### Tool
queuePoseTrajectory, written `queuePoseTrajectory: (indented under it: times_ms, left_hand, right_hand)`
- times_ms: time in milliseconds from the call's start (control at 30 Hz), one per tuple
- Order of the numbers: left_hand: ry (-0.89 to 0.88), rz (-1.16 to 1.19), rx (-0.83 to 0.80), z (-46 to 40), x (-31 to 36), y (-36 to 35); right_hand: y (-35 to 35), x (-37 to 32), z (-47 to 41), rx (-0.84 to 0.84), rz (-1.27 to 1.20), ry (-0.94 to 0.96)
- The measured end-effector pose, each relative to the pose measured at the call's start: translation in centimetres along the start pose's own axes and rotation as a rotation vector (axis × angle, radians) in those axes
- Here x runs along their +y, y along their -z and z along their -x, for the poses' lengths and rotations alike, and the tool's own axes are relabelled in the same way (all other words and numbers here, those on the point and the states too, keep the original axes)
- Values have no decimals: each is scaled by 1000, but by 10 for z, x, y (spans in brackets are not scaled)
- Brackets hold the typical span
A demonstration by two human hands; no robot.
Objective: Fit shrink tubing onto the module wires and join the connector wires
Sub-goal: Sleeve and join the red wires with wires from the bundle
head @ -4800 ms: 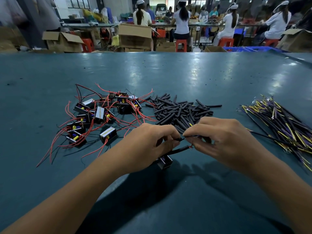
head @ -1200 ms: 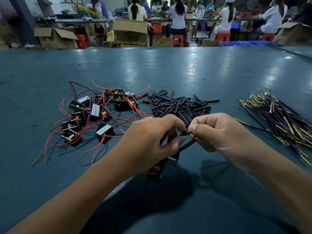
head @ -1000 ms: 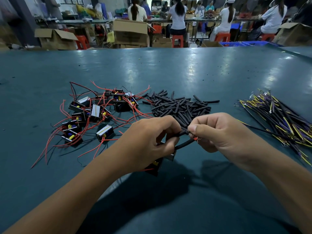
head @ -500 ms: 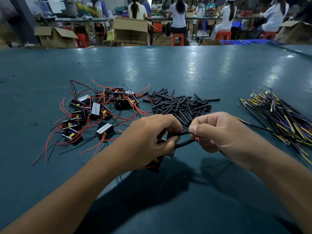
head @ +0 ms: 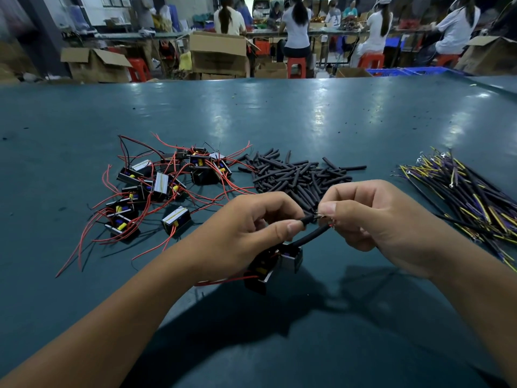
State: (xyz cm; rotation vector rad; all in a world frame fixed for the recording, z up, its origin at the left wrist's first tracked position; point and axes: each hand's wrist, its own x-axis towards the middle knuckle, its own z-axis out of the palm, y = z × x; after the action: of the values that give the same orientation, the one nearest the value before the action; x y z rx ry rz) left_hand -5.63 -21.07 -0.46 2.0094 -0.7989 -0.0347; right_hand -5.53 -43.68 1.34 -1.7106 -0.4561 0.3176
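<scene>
Beyond the far edge of the teal worktable (head: 279, 113), open cardboard boxes (head: 218, 53) stand on the floor among red plastic stools (head: 296, 67). A blue crate (head: 419, 70) sits to the right. Several people in white tops (head: 296, 21) sit with their backs turned at a long bench (head: 330, 31).

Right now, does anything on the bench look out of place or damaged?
Nothing stands out. The modules, tubing and connector wires lie in three separate heaps; both hands, left and right, pinch the sleeved wires of one module.
</scene>
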Motion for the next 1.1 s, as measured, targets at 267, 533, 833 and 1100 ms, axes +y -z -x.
queuePoseTrajectory:
  times_ms: [267,533,833,1100]
  left_hand:
    - [49,161,-71,1,-3,1]
    - [50,152,-86,2,-3,1]
    - [37,134,-72,1,-1,0]
    - [28,18,-34,1,1,-2]
  right_hand:
    - [9,-2,4,-30,255,174]
    - [9,1,5,-16,360,285]
    - [6,2,5,46,425,335]
    - [6,-1,6,45,529,327]
